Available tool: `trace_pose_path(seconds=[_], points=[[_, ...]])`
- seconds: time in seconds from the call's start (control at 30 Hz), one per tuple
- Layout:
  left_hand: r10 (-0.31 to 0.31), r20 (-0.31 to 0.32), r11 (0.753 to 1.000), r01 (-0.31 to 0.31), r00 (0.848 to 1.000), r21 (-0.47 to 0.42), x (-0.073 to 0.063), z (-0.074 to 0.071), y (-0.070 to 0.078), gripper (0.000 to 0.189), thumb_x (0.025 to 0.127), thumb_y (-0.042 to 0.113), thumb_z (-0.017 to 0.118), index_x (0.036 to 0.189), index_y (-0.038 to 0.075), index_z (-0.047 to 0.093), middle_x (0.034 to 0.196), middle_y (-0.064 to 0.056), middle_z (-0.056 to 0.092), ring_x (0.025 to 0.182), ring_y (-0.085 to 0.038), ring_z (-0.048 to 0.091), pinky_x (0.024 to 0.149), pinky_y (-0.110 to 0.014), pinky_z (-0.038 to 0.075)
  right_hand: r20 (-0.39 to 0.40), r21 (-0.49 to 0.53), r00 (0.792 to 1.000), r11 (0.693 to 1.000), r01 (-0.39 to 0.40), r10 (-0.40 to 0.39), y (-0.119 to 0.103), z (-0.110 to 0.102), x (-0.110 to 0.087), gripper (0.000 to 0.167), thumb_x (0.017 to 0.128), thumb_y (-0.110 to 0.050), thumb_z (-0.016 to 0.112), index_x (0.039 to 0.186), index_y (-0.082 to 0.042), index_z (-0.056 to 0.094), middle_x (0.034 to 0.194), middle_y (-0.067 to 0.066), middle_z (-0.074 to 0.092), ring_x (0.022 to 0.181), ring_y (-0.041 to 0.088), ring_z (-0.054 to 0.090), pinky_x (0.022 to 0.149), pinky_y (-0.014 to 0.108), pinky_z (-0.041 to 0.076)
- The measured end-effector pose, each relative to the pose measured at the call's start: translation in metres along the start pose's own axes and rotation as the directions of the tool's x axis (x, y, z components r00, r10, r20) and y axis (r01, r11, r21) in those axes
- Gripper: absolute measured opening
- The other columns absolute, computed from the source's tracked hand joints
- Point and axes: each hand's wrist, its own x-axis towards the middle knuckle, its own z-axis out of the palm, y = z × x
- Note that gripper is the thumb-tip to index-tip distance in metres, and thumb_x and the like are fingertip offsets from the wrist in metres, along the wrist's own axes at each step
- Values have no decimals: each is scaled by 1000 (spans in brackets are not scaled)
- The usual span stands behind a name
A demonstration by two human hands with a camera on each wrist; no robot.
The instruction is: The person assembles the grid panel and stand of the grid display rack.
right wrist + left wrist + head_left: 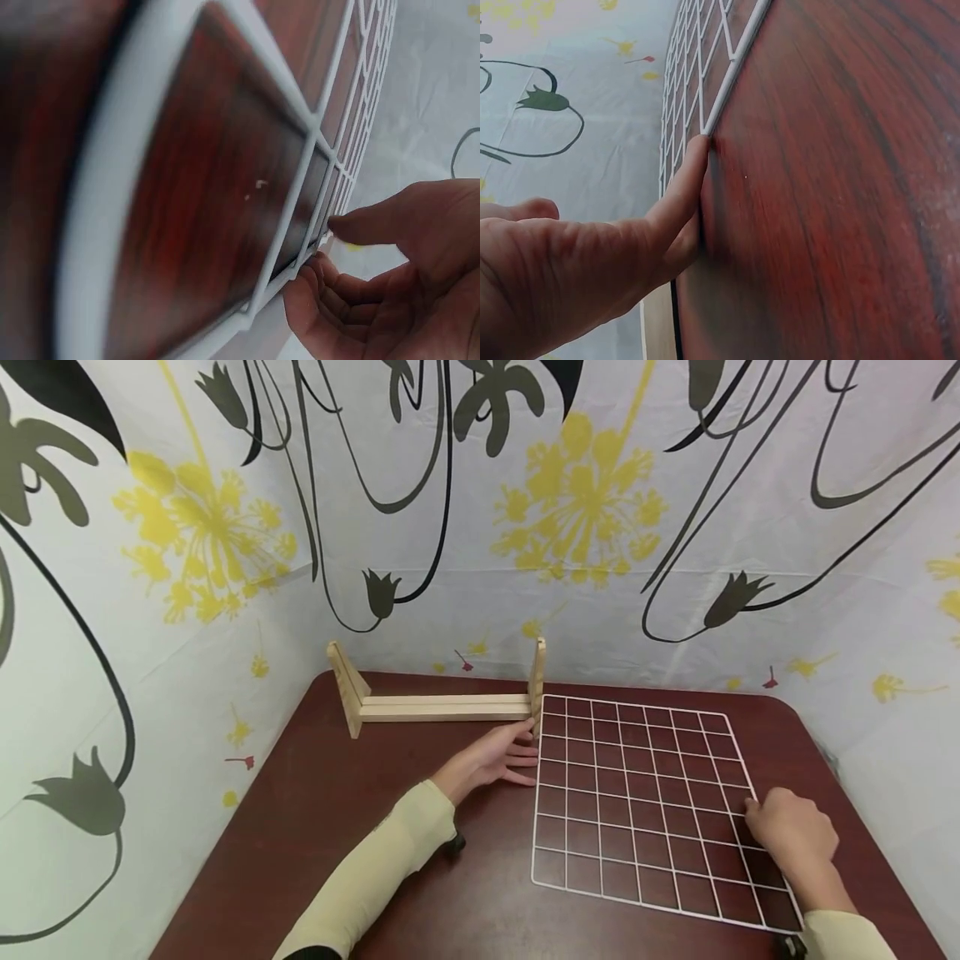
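Observation:
A white wire grid panel [630,802] lies on the right half of the table. My left hand [497,755] is at its left edge, fingers straight and spread, with fingertips right at the edge wire; in the left wrist view a finger [686,180] meets the white wire. At the panel's right edge my right hand [795,831] grips the frame wire. The right wrist view shows the thumb [367,225] over the wire and the other fingers curled at its outer side. Just beyond my left hand stands a light wooden rack [442,707] with two upright ends joined by slats.
The dark red-brown wooden table [300,852] has rounded far corners. A white cloth [465,527] with grey flowers and yellow blooms hangs behind it and along both sides. The rack's right upright stands close to the panel's far left corner.

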Motion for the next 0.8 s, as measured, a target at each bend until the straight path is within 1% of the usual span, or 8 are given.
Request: trace_pose_path(seconds=[0.1, 0.23, 0.33, 0.43, 0.5, 0.57, 0.67, 0.8], points=[[-21, -9, 1000, 21, 1000, -8, 1, 2, 2, 78, 106, 51, 57, 154, -7, 39, 154, -32, 47, 142, -44, 52, 104, -61, 56, 4, -5, 1000, 1000, 3, -3, 1, 0, 2, 37, 102, -28, 52, 88, 3, 67, 99, 44, 64, 83, 59, 64, 59, 59, 50], [-37, -27, 999, 38, 999, 6, 2, 4, 3, 78, 105, 51, 58, 152, -9, 41, 150, -30, 50, 138, -42, 55, 103, -60, 57, 39, -11, 999, 1000, 11, -10, 5, -1, 3, 33, 101, -25, 51, 89, 1, 67, 102, 43, 64, 84, 57, 64, 60, 58, 51], [-36, -40, 999, 37, 999, 35, 3, 5, 3, 75, 105, 51, 58, 150, -7, 45, 141, -26, 55, 131, -38, 59, 101, -58, 59, 77, -13, 997, 1000, 21, -20, 7, -2, 3, 34, 102, -26, 49, 89, 0, 67, 103, 42, 65, 83, 54, 66, 60, 58, 51], [-28, -54, 997, 32, 998, 70, 5, 6, 3, 71, 104, 52, 59, 146, -5, 51, 126, -18, 61, 119, -31, 63, 98, -54, 61, 93, -17, 995, 999, 33, -31, 8, -4, 4, 35, 102, -25, 46, 90, 0, 66, 104, 42, 64, 82, 50, 66, 60, 57, 50], [-24, -60, 997, 29, 998, 78, 5, 7, 4, 69, 103, 52, 60, 144, -4, 53, 118, -14, 61, 112, -27, 63, 97, -52, 62, 94, -22, 995, 999, 40, -37, 8, -4, 6, 35, 103, -27, 46, 87, -1, 64, 99, 39, 65, 79, 46, 65, 60, 55, 50], [-19, -62, 997, 23, 998, 75, 6, 7, 3, 67, 103, 51, 60, 142, -3, 54, 113, -11, 60, 107, -24, 62, 97, -51, 62, 89, -29, 995, 998, 49, -46, 9, -5, 7, 36, 103, -29, 49, 83, -3, 63, 89, 33, 66, 75, 42, 64, 58, 53, 49], [-9, -55, 998, 13, 998, 57, 6, 7, 2, 64, 105, 48, 58, 142, -4, 53, 112, -11, 58, 104, -23, 59, 99, -53, 61, 82, -37, 994, 997, 71, -67, 11, -5, 10, 39, 102, -35, 57, 77, -6, 62, 76, 22, 63, 70, 36, 62, 56, 48, 48], [4, -43, 999, -3, 999, 32, 4, 8, 2, 64, 107, 47, 56, 144, -5, 50, 114, -10, 56, 104, -22, 57, 105, -57, 57, 64, -24, 992, 994, 108, -107, 14, -9, 11, 43, 99, -41, 65, 72, -7, 63, 70, 18, 63, 66, 34, 61, 54, 46, 48]])
